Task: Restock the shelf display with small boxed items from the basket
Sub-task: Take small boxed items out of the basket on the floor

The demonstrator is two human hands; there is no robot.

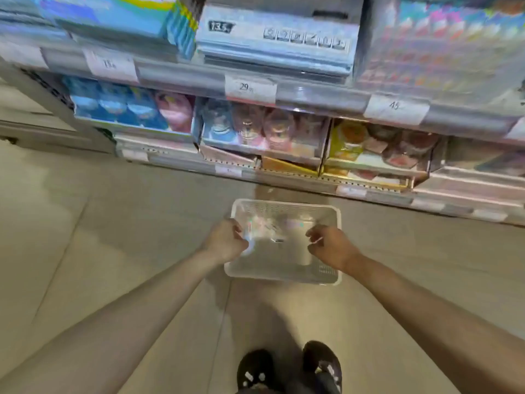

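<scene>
The basket (284, 245), white plastic with little holes, sat on the tan floor (113, 237) in the middle of the frame, just below the shelf display (255, 132). Small boxed items (267, 227) lay blurry inside it. The left hand (225, 241) was curled at the basket's left rim, and the right hand (331, 245) was curled over its right side. Whether either hand held anything was too blurry to tell. Two dark shoes (289, 368) showed at the bottom.
</scene>
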